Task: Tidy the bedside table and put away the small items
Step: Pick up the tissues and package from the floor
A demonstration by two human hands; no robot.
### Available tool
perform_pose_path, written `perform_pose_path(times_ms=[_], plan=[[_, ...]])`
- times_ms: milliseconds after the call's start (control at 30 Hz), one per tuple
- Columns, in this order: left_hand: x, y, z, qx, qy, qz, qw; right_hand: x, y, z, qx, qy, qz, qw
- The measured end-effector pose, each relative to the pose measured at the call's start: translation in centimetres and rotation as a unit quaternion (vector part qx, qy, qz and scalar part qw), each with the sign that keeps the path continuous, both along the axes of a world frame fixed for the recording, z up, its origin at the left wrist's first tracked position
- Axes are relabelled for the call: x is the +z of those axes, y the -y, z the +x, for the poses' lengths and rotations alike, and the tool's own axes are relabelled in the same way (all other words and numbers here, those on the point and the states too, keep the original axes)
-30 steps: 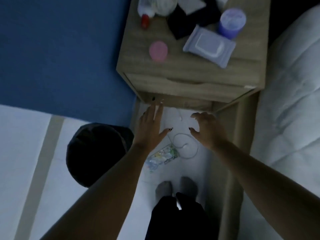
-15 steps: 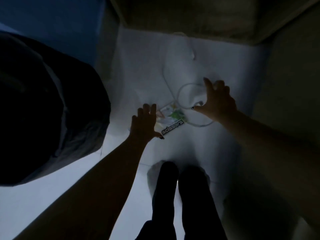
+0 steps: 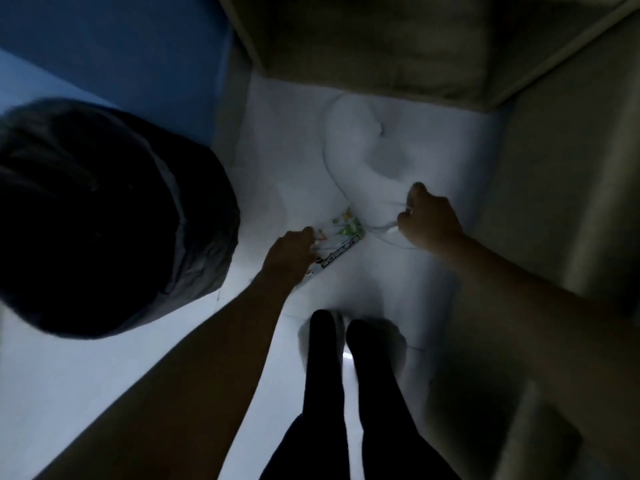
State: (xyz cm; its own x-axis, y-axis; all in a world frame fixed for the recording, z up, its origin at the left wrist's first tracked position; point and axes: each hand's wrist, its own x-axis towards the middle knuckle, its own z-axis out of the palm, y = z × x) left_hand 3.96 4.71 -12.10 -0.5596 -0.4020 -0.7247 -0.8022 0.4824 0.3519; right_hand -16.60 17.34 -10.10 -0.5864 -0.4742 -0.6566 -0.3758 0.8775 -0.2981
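Nearest to me, my two legs in dark trousers [image 3: 332, 393] stand on the pale white floor [image 3: 104, 375]. Just beyond them, my left hand [image 3: 291, 252] is down at floor level, fingers curled onto the near left end of a flat printed packet [image 3: 341, 237] with green-and-white artwork and black lettering; the packet lies on the floor. To its right, my right hand [image 3: 429, 221] is closed round a loop of thin white cable [image 3: 332, 174], which runs away in a curve across the floor towards the far side. A large dark rounded fabric object [image 3: 104, 220] sits on the floor at left; what it is cannot be determined. Farthest off, the wooden bedside table [image 3: 363, 46] overhangs the floor, with a blue wall [image 3: 121, 39] to its left.
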Motion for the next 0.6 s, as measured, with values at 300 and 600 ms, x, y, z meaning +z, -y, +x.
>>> perform_pose_path(times_ms=[300, 600], plan=[[27.7, 4.4, -5.9, 0.029, 0.038, 0.0, 0.999, 30.7, 3.7, -6.0, 0.02, -0.021, -0.091, 0.995], [54.5, 14.1, -14.7, 0.103, -0.118, -0.014, 0.988, 61.7, 9.7, -15.7, -0.041, -0.106, -0.168, 0.979]])
